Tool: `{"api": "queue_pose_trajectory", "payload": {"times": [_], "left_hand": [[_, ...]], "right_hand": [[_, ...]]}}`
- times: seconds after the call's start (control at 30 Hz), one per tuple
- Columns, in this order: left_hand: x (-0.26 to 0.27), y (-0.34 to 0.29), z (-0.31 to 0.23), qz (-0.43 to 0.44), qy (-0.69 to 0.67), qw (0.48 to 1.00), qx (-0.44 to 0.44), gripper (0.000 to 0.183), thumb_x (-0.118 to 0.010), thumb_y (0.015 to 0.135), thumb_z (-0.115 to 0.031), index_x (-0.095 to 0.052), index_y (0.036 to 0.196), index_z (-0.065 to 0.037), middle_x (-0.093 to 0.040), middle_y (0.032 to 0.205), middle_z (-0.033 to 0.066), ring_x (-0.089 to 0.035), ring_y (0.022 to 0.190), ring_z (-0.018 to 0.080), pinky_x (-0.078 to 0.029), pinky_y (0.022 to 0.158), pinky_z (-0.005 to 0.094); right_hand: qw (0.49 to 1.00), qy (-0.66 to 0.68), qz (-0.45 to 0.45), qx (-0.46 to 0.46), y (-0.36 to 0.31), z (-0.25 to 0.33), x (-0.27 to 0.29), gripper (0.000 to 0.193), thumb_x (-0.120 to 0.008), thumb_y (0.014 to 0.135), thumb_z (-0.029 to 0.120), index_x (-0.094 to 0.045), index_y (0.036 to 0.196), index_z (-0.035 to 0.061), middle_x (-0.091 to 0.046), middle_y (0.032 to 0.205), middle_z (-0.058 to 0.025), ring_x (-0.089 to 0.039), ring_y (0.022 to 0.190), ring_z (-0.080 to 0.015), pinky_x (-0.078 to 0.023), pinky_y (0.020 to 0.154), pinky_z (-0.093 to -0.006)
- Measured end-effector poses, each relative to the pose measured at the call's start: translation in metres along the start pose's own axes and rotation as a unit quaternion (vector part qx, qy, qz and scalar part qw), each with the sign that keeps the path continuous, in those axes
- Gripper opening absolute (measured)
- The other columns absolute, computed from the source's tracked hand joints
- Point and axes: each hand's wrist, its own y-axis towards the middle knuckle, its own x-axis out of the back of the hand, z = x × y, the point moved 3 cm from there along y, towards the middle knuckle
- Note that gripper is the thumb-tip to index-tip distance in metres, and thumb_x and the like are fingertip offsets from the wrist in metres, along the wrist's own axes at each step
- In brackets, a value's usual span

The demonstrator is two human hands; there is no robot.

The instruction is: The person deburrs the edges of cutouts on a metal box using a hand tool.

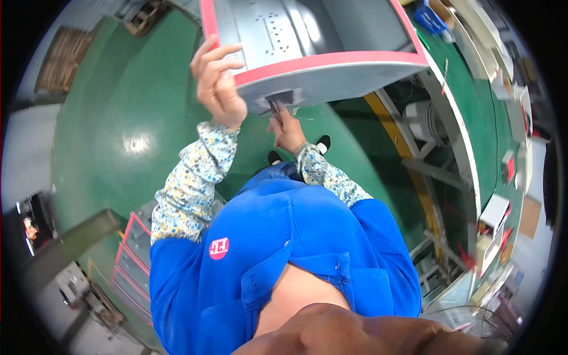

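Observation:
A grey metal cabinet shell [331,80] with pink-red strips along its edges is in front of me, its open side showing a shiny inner panel with small holes. My left hand [219,86] grips its near left corner, fingers curled over the pink-red edge. Below that edge, on the side facing me, is a dark rectangular patch or cutout [283,97] with lighter marks around it. My right hand [288,129] is closed just under this patch, its fingertips at it. Something thin and dark shows at those fingertips, too small to name.
To the right runs a white-edged frame [458,130] with a yellow beam [390,127] and a white round bucket-like object [423,121]. Red-edged grey panels [133,266] stand at lower left. A wooden pallet [64,59] lies far left on the green floor [124,112].

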Motion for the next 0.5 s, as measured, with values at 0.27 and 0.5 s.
{"api": "queue_pose_trajectory", "payload": {"times": [0.27,0.5], "left_hand": [[-0.007,-0.004,-0.012,0.006,0.012,1.0,0.014,0.028,-0.028,0.078,-0.012,-0.053,0.071,-0.002,-0.063,0.097,0.0119,-0.043,0.116,0.0303,-0.034,0.096,0.0398],[-0.005,-0.004,-0.012,0.011,0.02,1.0,0.004,0.03,-0.028,0.08,-0.016,-0.053,0.071,-0.002,-0.062,0.097,0.0145,-0.043,0.115,0.0309,-0.034,0.096,0.0407]], "right_hand": [[0.998,-0.001,0.069,-0.012,-0.018,0.003,0.028,0.033,-0.046,0.086,0.007,-0.044,0.118,0.0071,-0.059,0.067,-0.0092,-0.056,0.043,-0.0168,-0.047,0.041,-0.0301],[0.965,-0.223,-0.089,0.107,-0.007,0.021,0.019,0.035,-0.05,0.085,0.019,-0.049,0.118,0.0084,-0.06,0.091,-0.0209,-0.059,0.081,-0.0373,-0.048,0.072,-0.043]]}}
